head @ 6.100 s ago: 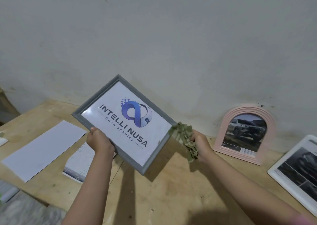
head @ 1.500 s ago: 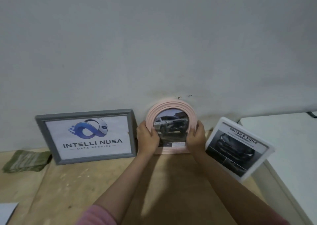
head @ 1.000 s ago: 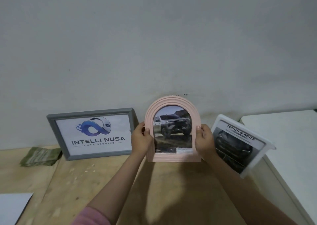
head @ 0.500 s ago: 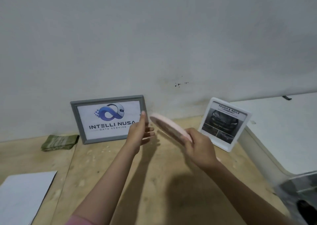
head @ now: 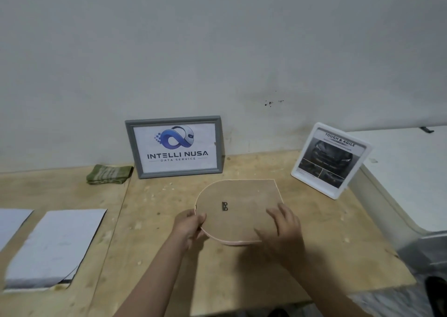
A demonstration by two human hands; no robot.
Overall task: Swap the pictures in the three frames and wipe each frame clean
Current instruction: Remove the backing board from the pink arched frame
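The plywood table carries everything, set against a pale wall. Sheets of white paper lie at its left. A grey rectangular frame holding a logo print leans on the wall; a white frame holding a dark car picture stands tilted at the right. The pink arched frame lies face down, brown backing up, with a small metal hanger. The left hand grips its rounded edge, fingers curled; the right hand rests on the backing, fingers spread. A folded green cloth lies beside the grey frame.

a white counter adjoins the wooden table.
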